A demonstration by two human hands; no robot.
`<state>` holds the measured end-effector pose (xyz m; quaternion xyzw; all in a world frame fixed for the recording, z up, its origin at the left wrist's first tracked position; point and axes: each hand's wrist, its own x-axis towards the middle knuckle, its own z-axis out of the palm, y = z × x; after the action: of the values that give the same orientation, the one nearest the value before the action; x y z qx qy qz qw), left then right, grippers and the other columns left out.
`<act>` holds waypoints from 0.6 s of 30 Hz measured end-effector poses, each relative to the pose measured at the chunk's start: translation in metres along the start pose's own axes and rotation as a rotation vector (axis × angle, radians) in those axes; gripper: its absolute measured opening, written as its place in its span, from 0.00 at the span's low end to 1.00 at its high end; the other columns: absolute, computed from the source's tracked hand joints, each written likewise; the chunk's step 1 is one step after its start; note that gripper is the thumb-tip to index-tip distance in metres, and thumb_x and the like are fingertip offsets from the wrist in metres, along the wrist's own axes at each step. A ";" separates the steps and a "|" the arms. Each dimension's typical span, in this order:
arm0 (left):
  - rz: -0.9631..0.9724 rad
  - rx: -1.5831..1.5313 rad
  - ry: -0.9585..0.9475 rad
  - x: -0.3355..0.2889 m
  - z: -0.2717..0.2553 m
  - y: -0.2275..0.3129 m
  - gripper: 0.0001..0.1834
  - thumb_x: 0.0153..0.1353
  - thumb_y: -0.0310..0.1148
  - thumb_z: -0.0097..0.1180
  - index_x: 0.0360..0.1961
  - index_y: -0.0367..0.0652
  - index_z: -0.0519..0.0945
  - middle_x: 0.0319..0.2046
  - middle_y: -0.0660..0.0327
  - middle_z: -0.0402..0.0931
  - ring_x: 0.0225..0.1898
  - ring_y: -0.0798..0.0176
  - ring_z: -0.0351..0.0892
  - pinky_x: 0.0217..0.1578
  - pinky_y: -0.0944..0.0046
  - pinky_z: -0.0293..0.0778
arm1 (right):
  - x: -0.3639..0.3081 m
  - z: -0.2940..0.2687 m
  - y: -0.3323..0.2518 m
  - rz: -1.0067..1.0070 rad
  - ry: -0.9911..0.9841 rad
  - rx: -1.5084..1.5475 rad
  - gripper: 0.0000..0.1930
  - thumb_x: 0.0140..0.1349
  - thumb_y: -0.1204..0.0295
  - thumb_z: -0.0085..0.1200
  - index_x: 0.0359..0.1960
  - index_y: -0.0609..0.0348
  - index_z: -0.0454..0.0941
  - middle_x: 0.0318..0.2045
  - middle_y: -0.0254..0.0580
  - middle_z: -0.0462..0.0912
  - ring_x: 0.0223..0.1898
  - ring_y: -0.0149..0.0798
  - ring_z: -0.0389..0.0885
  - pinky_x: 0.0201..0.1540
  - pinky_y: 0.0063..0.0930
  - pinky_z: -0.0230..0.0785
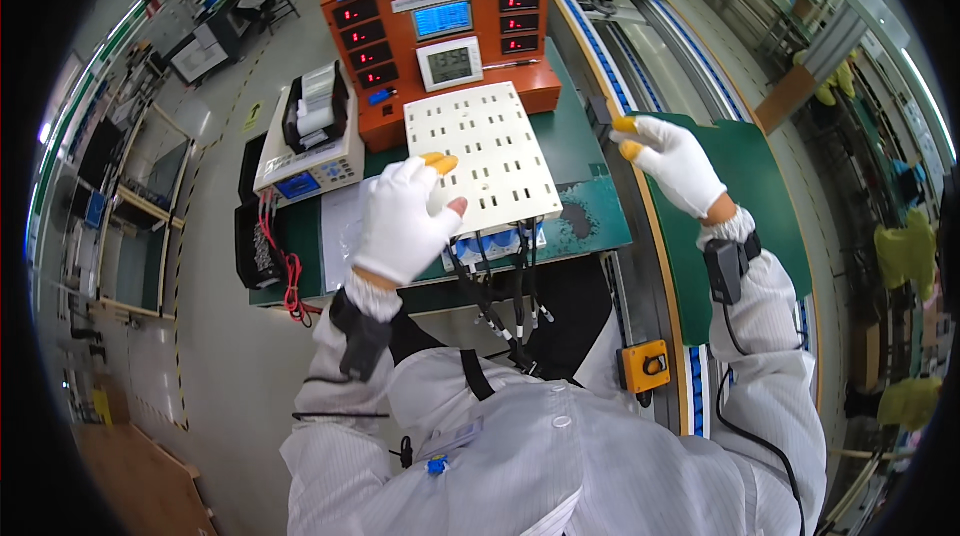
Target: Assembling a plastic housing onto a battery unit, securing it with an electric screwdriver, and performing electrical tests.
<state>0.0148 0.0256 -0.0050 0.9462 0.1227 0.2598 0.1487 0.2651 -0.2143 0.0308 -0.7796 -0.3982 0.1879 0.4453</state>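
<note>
My left hand (pixel 400 221), in a white glove with yellow fingertips and the thumb tip bare, lies over the left edge of a cream slotted panel (pixel 495 168). Its fingers are spread and hold nothing. The panel has rows of small rectangular slots. Black cables (pixel 515 286) with pale ends hang from its near edge, beside blue connectors (pixel 478 250). Off to the right, my right hand (pixel 675 166) is raised over the conveyor side. It wears a similar glove, with the yellow fingertips apart and nothing visible between them.
Behind the panel stands an orange test box (pixel 400 51) with red digital displays and a small white clock (pixel 450 63). A bench meter (pixel 310 151) with red leads (pixel 290 281) sits at left. A conveyor with a green board (pixel 735 266) and a yellow switch box (pixel 645 366) runs at right.
</note>
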 end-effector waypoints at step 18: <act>0.015 0.156 -0.126 0.017 0.021 -0.029 0.18 0.53 0.49 0.61 0.33 0.46 0.87 0.38 0.59 0.82 0.45 0.55 0.79 0.46 0.53 0.69 | 0.012 -0.028 -0.007 -0.683 0.348 -0.877 0.23 0.46 0.75 0.67 0.46 0.61 0.77 0.46 0.50 0.80 0.48 0.54 0.78 0.53 0.45 0.71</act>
<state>0.0361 0.0529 -0.0243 0.9703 0.1259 0.1905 0.0801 0.2874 -0.2182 0.0520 -0.7379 -0.5887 -0.2798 0.1749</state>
